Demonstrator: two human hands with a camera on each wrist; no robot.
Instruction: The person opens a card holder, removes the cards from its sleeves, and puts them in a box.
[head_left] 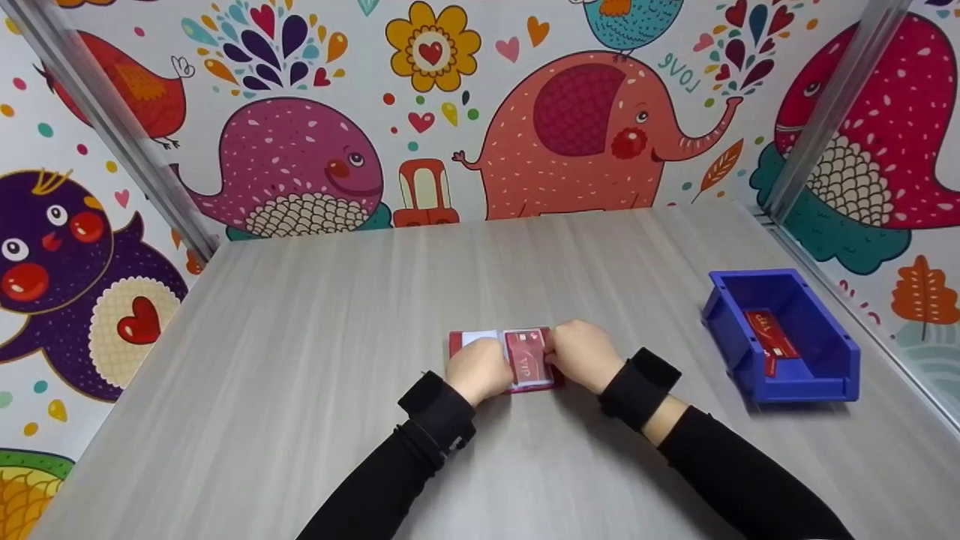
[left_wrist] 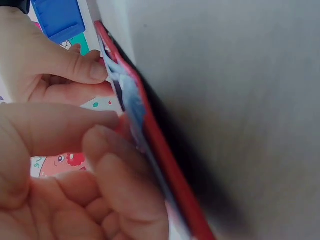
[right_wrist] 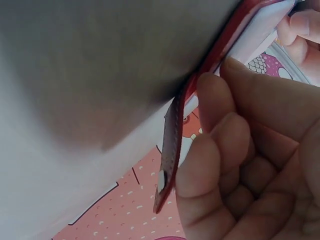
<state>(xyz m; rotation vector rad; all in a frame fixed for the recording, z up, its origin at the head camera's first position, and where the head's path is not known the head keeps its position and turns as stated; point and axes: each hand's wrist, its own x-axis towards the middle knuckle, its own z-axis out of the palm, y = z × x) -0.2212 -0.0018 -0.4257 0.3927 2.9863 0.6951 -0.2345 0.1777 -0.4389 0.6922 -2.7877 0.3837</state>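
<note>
A red card holder (head_left: 455,343) lies opened out on the table, with pale clear sleeves inside. A red VIP card (head_left: 527,360) sits in its right half. Over the left half and the middle, my left hand (head_left: 480,371) pinches the holder's inner sleeve by the card's near-left edge. My right hand (head_left: 586,356) grips the holder's right edge between thumb and fingertip. In the right wrist view a red strap (right_wrist: 172,150) with a snap sticks out from that edge, beside the curled fingers. The left hand hides part of the left sleeve.
On the right of the table (head_left: 337,360) stands a blue bin (head_left: 806,390) holding red cards (head_left: 769,334). Patterned walls with cartoon animals and metal corner posts (head_left: 832,112) enclose the back and sides.
</note>
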